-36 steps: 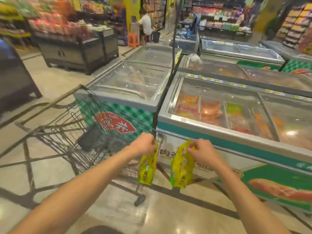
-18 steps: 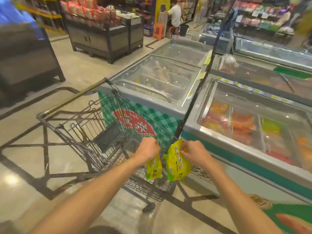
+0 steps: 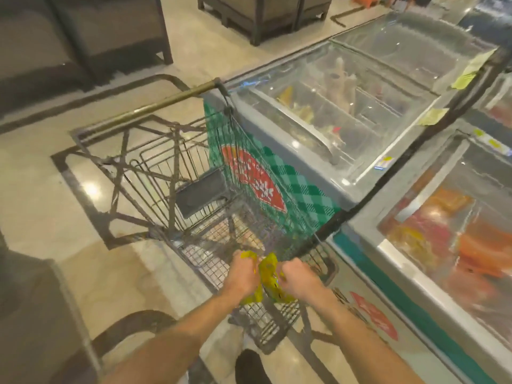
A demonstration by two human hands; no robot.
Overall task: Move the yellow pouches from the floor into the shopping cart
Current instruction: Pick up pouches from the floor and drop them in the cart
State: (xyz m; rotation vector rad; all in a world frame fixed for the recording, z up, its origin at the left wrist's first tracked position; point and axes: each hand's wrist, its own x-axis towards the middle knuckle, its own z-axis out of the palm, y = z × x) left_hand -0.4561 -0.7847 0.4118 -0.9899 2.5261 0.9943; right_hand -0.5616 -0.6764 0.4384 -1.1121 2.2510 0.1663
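My left hand grips the top of one yellow pouch, and my right hand grips a second yellow pouch. Both pouches hang side by side, touching, just over the near end of the wire shopping cart. The cart's basket looks empty apart from a dark folded seat flap. Its handle bar points away to the upper left. The lower parts of the pouches are partly hidden by my hands and wrists.
A glass-topped chest freezer with a green checked front stands right against the cart's right side. Another freezer runs along the right. Dark display stands sit at the upper left. A dark shoe shows on the tiled floor below.
Both hands have brought the pouches closer together and over the cart's near end. The view has tilted downward, so the cart now sits straight ahead below me.
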